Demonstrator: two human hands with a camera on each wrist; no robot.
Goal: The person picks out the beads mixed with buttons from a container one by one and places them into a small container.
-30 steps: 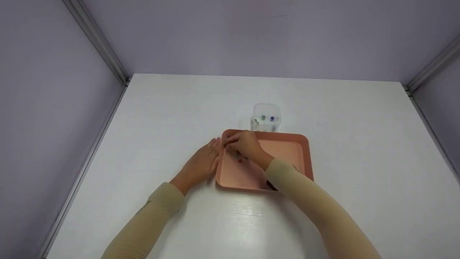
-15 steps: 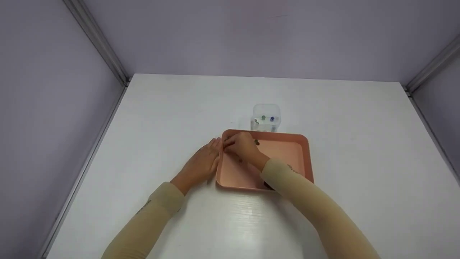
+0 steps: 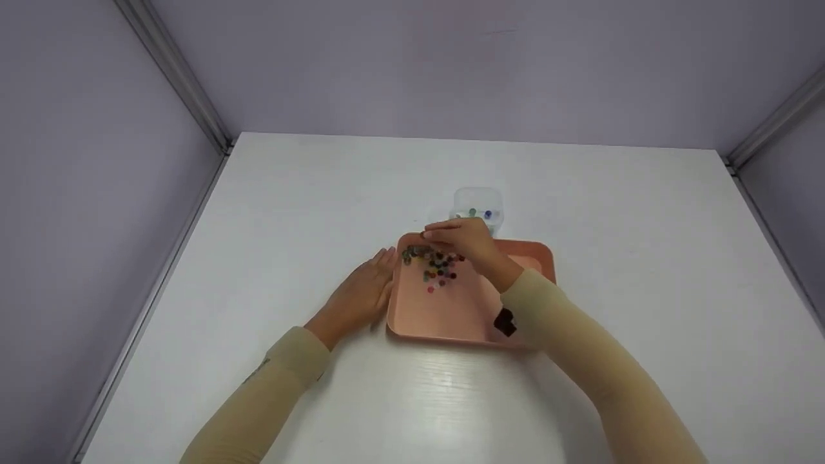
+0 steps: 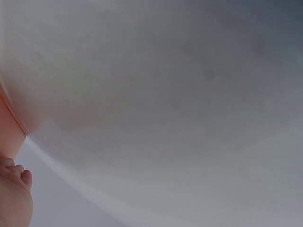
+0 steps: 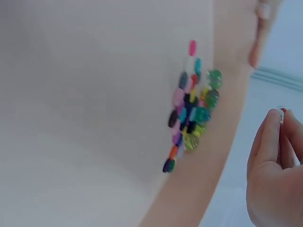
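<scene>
A pink tray [image 3: 464,316] lies mid-table with a pile of small coloured beads [image 3: 435,265] in its far left corner; the beads [image 5: 189,113] also show in the right wrist view. My right hand [image 3: 445,233] hovers over the tray's far rim, just in front of a clear container [image 3: 478,205]. Its fingertips [image 5: 274,125] pinch one small bead [image 5: 282,111]. My left hand [image 3: 377,274] lies flat on the table, fingers straight against the tray's left rim [image 4: 9,125], holding nothing.
The clear container stands just behind the tray with a few beads inside. The white table [image 3: 644,258] is boxed in by lilac walls at the back and both sides. A black device [image 3: 504,321] sits on my right wrist.
My right hand rose from the bead pile and moved right and farther away, towards the clear container, uncovering the beads. The left hand and the tray stayed put.
</scene>
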